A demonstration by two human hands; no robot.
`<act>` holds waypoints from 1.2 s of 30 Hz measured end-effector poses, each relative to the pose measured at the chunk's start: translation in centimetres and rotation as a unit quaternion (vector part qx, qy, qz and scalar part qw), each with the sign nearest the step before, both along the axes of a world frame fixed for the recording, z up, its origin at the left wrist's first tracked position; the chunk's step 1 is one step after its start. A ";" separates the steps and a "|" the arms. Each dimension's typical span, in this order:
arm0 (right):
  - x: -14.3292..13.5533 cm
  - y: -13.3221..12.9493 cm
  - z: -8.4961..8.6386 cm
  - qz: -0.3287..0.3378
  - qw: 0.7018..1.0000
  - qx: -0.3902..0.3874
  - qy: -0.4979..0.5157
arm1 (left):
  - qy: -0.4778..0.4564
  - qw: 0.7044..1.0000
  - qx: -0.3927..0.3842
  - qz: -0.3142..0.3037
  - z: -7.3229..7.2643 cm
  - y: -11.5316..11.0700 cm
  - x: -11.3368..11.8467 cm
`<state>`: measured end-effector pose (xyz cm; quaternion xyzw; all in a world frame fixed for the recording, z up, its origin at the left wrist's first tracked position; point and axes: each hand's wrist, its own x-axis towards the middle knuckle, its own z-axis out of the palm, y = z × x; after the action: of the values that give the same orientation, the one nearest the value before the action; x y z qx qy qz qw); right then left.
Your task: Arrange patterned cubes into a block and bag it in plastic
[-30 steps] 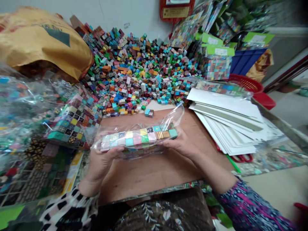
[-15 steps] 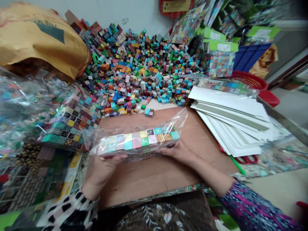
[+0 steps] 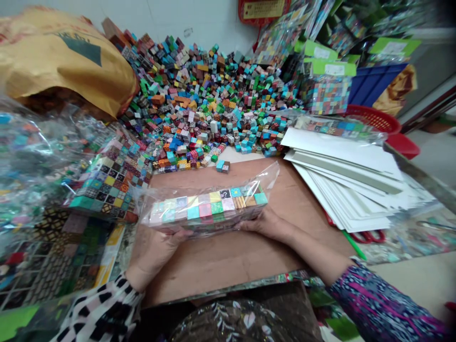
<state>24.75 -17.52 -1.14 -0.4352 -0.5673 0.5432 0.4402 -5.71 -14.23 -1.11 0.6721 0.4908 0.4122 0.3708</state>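
Observation:
A clear plastic bag of small patterned cubes [image 3: 210, 206], packed in a tight long block, is held level above the brown board [image 3: 249, 256]. My left hand [image 3: 162, 242] is closed on its left end, thumb along the near side and the other fingers hidden beneath. At the right end, my right hand [image 3: 265, 223] grips the near lower edge. The bag's loose open-looking film sticks up past the block at the upper right. Just beyond it, a small pair of cubes [image 3: 223, 166] lies on the board's far edge.
A large heap of loose cubes [image 3: 199, 104] fills the back. On the right lie a stack of white cards [image 3: 342, 180], red-handled scissors [image 3: 368, 236] and a green stick [image 3: 354, 244]. Bagged cube blocks [image 3: 110, 183] and a yellow sack [image 3: 67, 61] crowd the left.
The bagged block has tipped slightly, so more of its near side shows. Both hands keep their hold. The whole view has shifted a little.

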 end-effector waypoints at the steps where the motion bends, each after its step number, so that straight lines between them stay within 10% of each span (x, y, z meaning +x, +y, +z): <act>1: 0.1 0.0 0.0 0.007 1.000 0.001 -0.007 | 0.043 0.999 0.014 -0.011 0.1 0.0 -0.1; 15: 2.9 -2.1 1.9 0.026 0.992 0.043 -0.120 | 0.133 0.986 0.016 -0.098 1.3 0.1 0.2; 26: 4.1 -1.3 1.8 -0.031 0.977 -0.212 -0.001 | 0.200 0.970 0.018 -0.141 2.8 0.2 0.5; 36: 4.3 -0.8 2.9 -0.023 0.966 -0.255 0.043 | 0.189 0.975 0.067 -0.093 1.6 0.2 0.3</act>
<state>29.05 -18.35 1.79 -0.5225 -0.3806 0.6772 0.3514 -5.37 -14.08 0.51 0.8035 0.4590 0.2735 0.2625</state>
